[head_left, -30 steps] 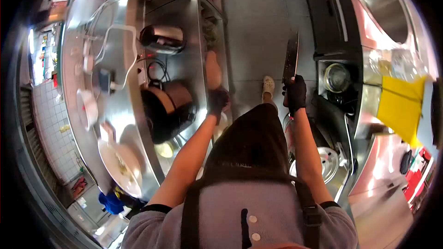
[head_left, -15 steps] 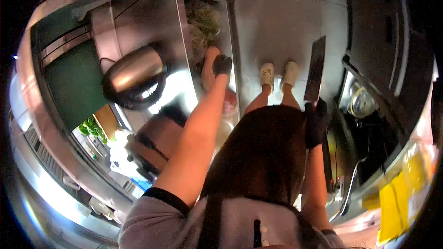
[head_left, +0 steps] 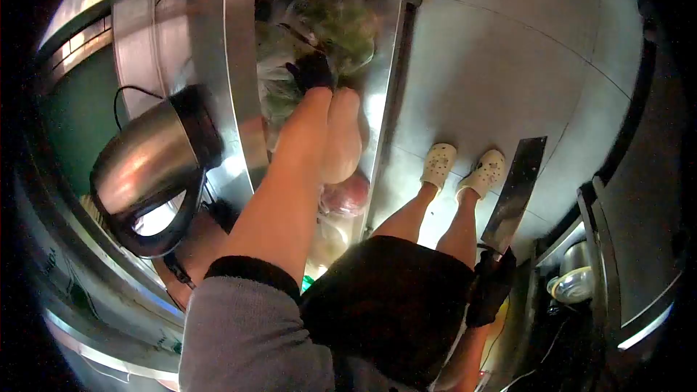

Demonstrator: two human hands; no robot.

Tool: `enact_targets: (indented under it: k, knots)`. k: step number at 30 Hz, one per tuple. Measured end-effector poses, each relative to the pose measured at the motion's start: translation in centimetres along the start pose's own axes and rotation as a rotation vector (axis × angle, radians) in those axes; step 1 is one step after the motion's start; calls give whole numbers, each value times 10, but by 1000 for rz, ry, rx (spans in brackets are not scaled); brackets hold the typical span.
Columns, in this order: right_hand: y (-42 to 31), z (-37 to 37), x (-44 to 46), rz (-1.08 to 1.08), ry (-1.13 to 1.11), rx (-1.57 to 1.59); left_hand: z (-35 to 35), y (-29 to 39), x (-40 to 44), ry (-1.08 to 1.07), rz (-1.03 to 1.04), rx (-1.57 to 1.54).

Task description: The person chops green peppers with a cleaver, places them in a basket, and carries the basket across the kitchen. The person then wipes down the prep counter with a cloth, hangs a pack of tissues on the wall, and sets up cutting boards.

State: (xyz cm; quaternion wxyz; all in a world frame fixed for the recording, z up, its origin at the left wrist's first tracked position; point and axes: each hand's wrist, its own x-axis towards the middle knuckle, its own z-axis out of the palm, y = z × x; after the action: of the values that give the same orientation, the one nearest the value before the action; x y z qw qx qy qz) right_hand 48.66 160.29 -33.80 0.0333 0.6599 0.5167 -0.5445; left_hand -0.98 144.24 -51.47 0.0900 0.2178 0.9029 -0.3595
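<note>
My right hand (head_left: 494, 287), in a black glove, is wrapped round the handle of a cleaver (head_left: 517, 192). Its broad dark blade points up and away over the floor. My left hand (head_left: 312, 71), also gloved in black, reaches into a steel-edged shelf or tray. It touches or nearly touches plastic-bagged leafy greens (head_left: 337, 29), with the thumb standing apart; the other fingertips are dim. Beside my left wrist lies a pale butternut squash (head_left: 343, 141). Nearer my body are a reddish plastic-wrapped round vegetable (head_left: 345, 196) and a pale rounded item (head_left: 328, 241).
A steel electric kettle (head_left: 141, 167) with a black handle stands to the left. A steel rim (head_left: 392, 94) borders the vegetables. Grey tiled floor (head_left: 501, 51) lies ahead, under my light clogs (head_left: 439, 163). On the right, a metal-and-glass vessel (head_left: 573, 283) sits in a dark recess.
My left hand has left the squash and moved farther in, to the bagged greens. The view has shifted closer to the vegetables. My right hand still holds the cleaver.
</note>
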Motion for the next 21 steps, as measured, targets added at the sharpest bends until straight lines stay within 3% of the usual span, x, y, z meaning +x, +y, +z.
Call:
enact_targets:
  k: [3,4,7,8,11,15,17,19,21]
  knots:
    - [-25,6,-2,129,-9,280,11,-18,-21,-119,-13,-138]
    - [-25,5,-2,134,-13,287,15,-23,-30,59,67,-60]
    - [-17,1,-5,123,-22,305,-5,-35,-44,-134,-8,11]
    - [-15,0,-5,100,-22,307,-24,-32,-49,-325,11,24]
    - [-9,-4,-5,10,13,222,-27,-15,-48,-148,-65,-14]
    - [-36,-14,-6,174,-76,187,-41,3,-13,58,-146,-113]
    - [-29,-17,0,191,-27,234,-85,16,29,97,-182,-246]
    - [-18,-20,4,168,15,198,-37,10,95,383,-280,-419]
    - [-9,-19,6,92,63,82,-28,1,138,314,-215,-486]
